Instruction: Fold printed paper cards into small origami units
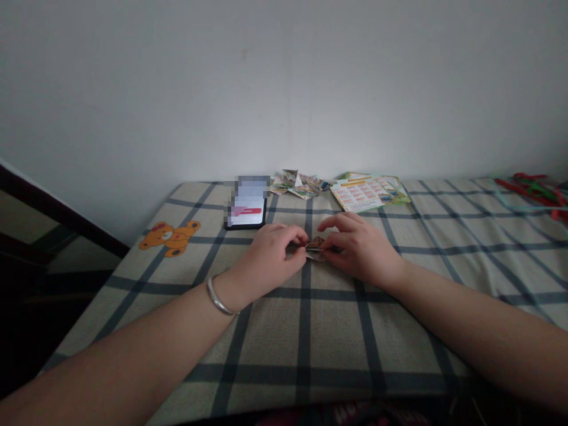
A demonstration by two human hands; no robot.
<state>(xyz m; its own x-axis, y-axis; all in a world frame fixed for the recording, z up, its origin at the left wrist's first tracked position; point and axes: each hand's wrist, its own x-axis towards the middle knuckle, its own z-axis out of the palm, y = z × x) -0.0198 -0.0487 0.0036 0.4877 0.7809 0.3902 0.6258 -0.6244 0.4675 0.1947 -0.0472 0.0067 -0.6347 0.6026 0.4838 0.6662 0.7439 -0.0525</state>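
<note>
A small folded piece of printed paper [315, 248] lies on the checked cloth [310, 331] between my two hands. My left hand [270, 257], with a silver bangle on its wrist, pinches the paper's left end with curled fingers. My right hand [357, 248] pinches its right end, fingers bent over it. Most of the paper is hidden under my fingers.
A phone [247, 207] with a lit screen lies behind my left hand. Several small folded paper pieces [298, 184] and a printed leaflet [366, 192] sit near the wall. Red and green strips [535, 189] lie at the far right. A bear print [169, 236] marks the cloth.
</note>
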